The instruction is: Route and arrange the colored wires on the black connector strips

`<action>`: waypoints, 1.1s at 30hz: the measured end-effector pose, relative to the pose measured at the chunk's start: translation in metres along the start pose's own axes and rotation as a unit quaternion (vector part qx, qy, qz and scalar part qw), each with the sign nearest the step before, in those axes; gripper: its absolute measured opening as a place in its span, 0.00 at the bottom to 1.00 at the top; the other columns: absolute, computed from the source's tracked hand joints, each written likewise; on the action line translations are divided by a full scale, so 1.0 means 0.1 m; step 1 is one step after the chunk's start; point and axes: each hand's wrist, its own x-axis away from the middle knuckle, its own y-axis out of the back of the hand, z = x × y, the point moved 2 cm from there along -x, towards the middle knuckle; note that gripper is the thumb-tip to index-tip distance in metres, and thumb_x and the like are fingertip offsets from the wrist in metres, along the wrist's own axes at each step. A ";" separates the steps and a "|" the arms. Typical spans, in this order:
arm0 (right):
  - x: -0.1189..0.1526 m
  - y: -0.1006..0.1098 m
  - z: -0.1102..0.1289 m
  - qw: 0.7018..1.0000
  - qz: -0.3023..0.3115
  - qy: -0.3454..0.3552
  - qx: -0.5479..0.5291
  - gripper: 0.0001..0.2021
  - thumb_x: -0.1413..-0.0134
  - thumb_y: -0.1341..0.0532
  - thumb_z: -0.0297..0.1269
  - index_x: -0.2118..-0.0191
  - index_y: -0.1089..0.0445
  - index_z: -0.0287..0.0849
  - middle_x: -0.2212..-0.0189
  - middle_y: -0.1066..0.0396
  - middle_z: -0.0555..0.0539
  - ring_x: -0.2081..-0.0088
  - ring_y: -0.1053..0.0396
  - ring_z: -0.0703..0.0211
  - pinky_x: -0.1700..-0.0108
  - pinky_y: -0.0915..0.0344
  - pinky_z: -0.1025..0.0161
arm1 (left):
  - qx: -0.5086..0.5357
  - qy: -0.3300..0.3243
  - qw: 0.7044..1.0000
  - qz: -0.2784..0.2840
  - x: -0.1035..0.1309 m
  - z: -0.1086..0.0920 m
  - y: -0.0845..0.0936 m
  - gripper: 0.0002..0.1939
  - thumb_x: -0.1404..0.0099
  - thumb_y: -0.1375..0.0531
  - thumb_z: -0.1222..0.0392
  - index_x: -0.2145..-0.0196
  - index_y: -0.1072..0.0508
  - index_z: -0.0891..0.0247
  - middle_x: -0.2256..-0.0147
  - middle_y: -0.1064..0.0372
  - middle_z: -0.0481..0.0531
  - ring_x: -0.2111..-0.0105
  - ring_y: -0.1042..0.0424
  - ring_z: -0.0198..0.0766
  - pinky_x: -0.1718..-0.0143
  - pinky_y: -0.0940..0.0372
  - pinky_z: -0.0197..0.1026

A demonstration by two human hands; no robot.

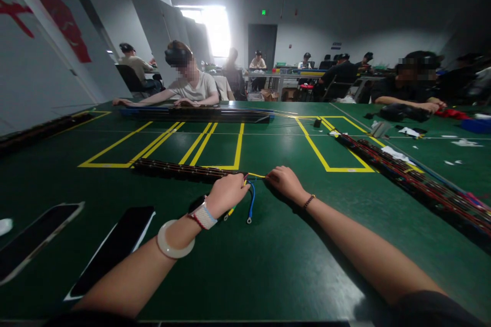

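A dark wire harness [184, 168] lies across the green table, its right end under my left hand [228, 194]. The fingers of that hand are closed around this end. From there a blue wire [252, 202] with a ring terminal curves toward me, and a yellow-green wire [230, 211] with a ring terminal pokes out below the hand. A thin yellow wire [256, 176] runs from the harness end to my right hand [284, 183], whose fingertips are pinched on its far end. What sits at that fingertip end is hidden.
Two phone-like dark slabs [115, 245] lie at the near left. A long bundle of red and black wires [414, 179] stretches along the right. Yellow tape outlines [240, 148] mark the table [307, 265]. Across it, a co-worker [192, 84] leans over a long dark bundle [199, 114].
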 end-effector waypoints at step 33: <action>-0.04 0.11 0.25 0.978 0.174 -0.056 -0.103 0.11 0.50 0.38 0.37 0.61 0.29 0.40 0.64 0.29 0.47 0.61 0.34 0.57 0.58 0.44 0.62 | 0.320 0.016 0.934 0.159 -0.08 -0.03 -0.48 0.12 0.34 0.49 0.53 0.67 0.36 0.66 0.74 0.33 0.49 0.82 0.36 0.31 0.80 0.44 0.34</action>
